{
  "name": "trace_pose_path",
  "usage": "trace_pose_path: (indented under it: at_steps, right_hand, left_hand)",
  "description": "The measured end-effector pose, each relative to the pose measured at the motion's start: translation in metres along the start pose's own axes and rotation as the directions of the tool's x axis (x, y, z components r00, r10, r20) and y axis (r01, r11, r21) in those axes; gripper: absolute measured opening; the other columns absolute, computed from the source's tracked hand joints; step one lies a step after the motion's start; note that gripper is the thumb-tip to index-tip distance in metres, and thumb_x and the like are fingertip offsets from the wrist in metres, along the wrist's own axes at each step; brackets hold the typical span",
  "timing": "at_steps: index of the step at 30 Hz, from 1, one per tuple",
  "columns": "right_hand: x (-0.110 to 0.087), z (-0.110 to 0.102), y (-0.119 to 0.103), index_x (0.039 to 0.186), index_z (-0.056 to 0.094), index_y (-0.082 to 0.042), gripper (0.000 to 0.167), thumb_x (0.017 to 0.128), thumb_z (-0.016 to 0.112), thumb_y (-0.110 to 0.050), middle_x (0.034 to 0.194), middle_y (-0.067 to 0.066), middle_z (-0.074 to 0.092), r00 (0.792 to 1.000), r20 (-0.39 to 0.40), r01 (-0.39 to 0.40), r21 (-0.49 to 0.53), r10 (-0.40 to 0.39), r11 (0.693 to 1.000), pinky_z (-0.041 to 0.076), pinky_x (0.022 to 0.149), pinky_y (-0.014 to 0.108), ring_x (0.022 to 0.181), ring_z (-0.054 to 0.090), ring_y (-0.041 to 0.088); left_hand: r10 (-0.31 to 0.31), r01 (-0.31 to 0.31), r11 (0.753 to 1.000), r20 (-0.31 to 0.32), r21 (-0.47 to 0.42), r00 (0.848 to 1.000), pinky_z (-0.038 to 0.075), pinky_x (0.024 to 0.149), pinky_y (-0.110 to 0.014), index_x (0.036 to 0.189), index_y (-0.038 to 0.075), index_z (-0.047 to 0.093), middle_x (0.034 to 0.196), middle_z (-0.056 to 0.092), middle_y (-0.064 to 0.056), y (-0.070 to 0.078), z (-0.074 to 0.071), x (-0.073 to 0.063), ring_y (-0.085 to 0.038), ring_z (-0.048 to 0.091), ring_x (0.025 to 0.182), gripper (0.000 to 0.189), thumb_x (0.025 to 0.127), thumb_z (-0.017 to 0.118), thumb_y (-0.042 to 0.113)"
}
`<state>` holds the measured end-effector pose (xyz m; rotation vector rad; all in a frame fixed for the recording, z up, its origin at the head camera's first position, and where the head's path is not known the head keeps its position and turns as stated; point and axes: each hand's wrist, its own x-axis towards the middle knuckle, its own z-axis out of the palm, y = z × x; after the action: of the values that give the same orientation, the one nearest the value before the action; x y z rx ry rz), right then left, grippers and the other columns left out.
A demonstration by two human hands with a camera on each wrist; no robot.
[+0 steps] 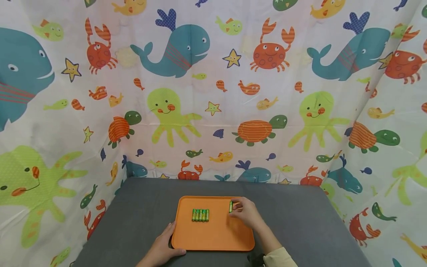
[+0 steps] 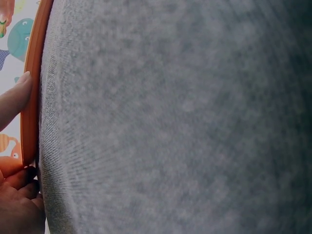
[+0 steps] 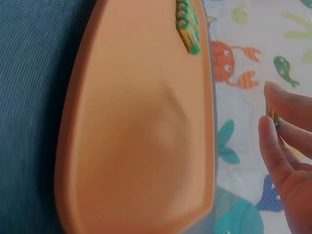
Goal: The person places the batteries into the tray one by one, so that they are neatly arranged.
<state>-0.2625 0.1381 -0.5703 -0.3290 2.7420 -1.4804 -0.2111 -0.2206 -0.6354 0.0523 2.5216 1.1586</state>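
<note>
Fingertips of the right hand (image 1: 246,213) close with the thumb on 1 battery (image 1: 231,207), clamped at the hand's left end, over the far right part of the tray (image 1: 220,233) in the head view. In the right wrist view the battery shows against the cloth (image 3: 243,107) past the tray's rim, so I judge it clear of the tray floor. Its long axis runs roughly away from the person; how far it tips up I cannot tell, and its poles are too small to read.

From this grip, the row (image 1: 200,215) of 5 batteries lies to the left and a little closer to the person, well short of touching the fingertips. That sideways gap is, I judge, the relation that counts. The 5 appear to lie flat, side by side, each long axis pointing away from the person and about parallel with the held battery's; the row itself stretches left to right, its right end facing the grip. It sits between the 2 hands; which is nearer is too close to call.

Farther left of the grip, the left hand (image 1: 163,241) grips the tray's near left corner, thumb on the rim, fingers curled at the edge. Outward all round is the gray table (image 1: 140,207).
</note>
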Motion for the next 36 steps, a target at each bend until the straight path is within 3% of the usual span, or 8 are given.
trace_pose_path:
  at_steps: [7, 17, 23, 36]
  right_hand:
    - [0.009, 0.020, -0.007, 0.132, 0.062, 0.003, 0.054, 0.083, 0.082, -0.005, 0.117, 0.018, 0.063, 0.999, 0.049, 0.010, 0.039, -0.012, 0.999, 0.059, 0.075, 0.034, 0.094, 0.066, 0.025]
    - [0.026, 0.054, -0.003, 0.132, 0.063, 0.003, 0.056, 0.081, 0.084, -0.002, 0.106, 0.014, 0.069, 0.993, 0.121, -0.011, 0.049, 0.005, 0.999, 0.057, 0.071, 0.032, 0.089, 0.065, 0.018]
    - [0.029, 0.062, 0.000, 0.130, 0.062, 0.006, 0.056, 0.079, 0.084, 0.002, 0.103, 0.015, 0.069, 0.989, 0.144, -0.024, 0.047, 0.017, 0.999, 0.056, 0.068, 0.034, 0.088, 0.064, 0.021]
    - [0.038, 0.077, 0.008, 0.133, 0.062, 0.002, 0.057, 0.080, 0.083, -0.002, 0.094, 0.007, 0.066, 0.981, 0.189, -0.029, -0.012, 0.031, 1.000, 0.048, 0.069, 0.032, 0.080, 0.056, 0.016]
  left_hand:
    - [-0.014, 0.014, 1.000, 0.002, -0.003, 1.000, 0.031, 0.107, -0.072, 0.161, 0.007, 0.027, 0.163, 0.022, -0.029, 0.002, -0.001, -0.001, -0.054, 0.024, 0.147, 0.123, 0.067, 0.089, 0.058]
    - [-0.038, 0.039, 0.999, 0.021, -0.028, 0.999, 0.029, 0.108, -0.073, 0.161, 0.006, 0.025, 0.163, 0.021, -0.030, 0.004, -0.007, -0.004, -0.055, 0.023, 0.147, 0.122, 0.070, 0.086, 0.059]
    - [-0.009, 0.010, 0.999, 0.019, -0.048, 1.000, 0.028, 0.107, -0.074, 0.161, 0.006, 0.025, 0.162, 0.021, -0.031, 0.002, -0.004, 0.000, -0.057, 0.022, 0.146, 0.119, 0.072, 0.086, 0.057]
    - [-0.050, 0.051, 0.998, 0.027, -0.037, 0.998, 0.028, 0.109, -0.072, 0.161, 0.007, 0.025, 0.164, 0.020, -0.029, 0.004, -0.004, 0.001, -0.054, 0.022, 0.148, 0.126, 0.065, 0.087, 0.062]
